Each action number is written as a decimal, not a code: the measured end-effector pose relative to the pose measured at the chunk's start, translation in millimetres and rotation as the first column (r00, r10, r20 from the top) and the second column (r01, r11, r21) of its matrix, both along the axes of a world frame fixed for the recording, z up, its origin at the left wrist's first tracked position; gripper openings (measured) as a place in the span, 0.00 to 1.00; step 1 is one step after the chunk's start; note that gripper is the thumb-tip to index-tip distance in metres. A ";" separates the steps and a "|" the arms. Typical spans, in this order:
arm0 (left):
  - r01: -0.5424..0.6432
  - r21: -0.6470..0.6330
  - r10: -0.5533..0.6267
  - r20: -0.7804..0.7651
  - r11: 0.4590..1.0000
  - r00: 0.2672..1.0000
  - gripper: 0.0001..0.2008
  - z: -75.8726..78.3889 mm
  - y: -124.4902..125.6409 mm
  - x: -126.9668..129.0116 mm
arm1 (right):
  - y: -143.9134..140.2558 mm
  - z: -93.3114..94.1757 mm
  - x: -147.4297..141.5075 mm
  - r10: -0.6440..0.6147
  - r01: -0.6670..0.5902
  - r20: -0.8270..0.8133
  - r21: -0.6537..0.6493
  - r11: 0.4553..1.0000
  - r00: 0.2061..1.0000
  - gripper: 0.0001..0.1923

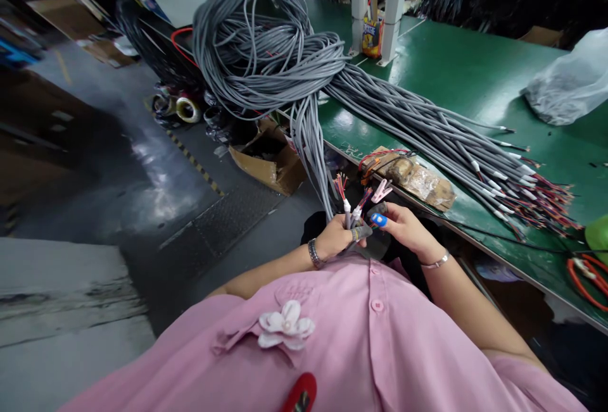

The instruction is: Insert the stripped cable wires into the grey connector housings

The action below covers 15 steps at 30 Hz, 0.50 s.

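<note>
Head view, just below the centre of the frame: the left hand (pixel 335 238) is closed around at least two grey cable ends (pixel 347 209), white collars and coloured cores (pixel 341 185) sticking up above its fingers. Beside it, the right hand (pixel 408 228) has its thumb, wrapped in a blue cover (pixel 379 219), and forefinger bent towards the cores; whether they pinch a wire I cannot tell. To work well here, I'd keep the left grip firm on the sheath below the collars and handle cores singly, without tugging. A pink clip (pixel 381 191) sits just above the right fingertips. Farther out, a loose strand (pixel 311 140) drops from the big coil (pixel 266 51) at upper centre; slack there should spare the grip. Rightwards, a bundle (pixel 427 127) lies across the green bench (pixel 513 76).
</note>
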<state>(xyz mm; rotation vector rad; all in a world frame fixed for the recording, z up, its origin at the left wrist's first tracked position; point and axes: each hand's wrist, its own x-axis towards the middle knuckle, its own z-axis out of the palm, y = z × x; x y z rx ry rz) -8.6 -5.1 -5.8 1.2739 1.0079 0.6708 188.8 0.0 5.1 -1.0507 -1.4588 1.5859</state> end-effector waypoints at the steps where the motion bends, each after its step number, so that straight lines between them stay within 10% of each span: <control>1: -0.006 0.016 0.006 0.005 1.000 1.000 0.17 -0.2 -0.2 -0.4 | -0.5 -1.2 2.5 0.016 -0.016 -0.005 -0.060 0.998 1.000 0.15; 15: -0.066 -0.051 0.071 0.099 0.996 0.993 0.18 1.5 -3.6 0.2 | -8.1 -6.6 -17.2 -0.131 0.125 -0.061 -0.097 0.987 0.989 0.11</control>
